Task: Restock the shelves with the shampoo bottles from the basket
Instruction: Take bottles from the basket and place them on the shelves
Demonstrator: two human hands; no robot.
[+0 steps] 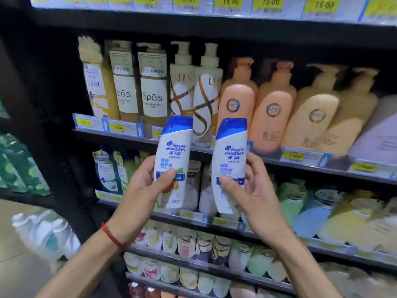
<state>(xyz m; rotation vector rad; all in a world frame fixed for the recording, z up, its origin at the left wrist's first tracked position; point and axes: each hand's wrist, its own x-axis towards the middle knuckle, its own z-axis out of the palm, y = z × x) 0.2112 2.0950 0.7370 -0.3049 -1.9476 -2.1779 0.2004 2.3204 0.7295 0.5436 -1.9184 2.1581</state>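
Each hand, left (139, 190) and right (253, 190), has fingers wrapped round a shampoo bottle's (173, 160) waist; smooth, stiff plastic, probably light.

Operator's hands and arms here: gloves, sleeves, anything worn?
No gloves on the left hand or right hand, no rings visible. No sleeves in view on either forearm. Only thing worn: a thin red cord bracelet on the left wrist.

Black shelves (120, 137) carry upright pump bottles (236, 108) on one tier and soft pouches (187, 244) lower down.
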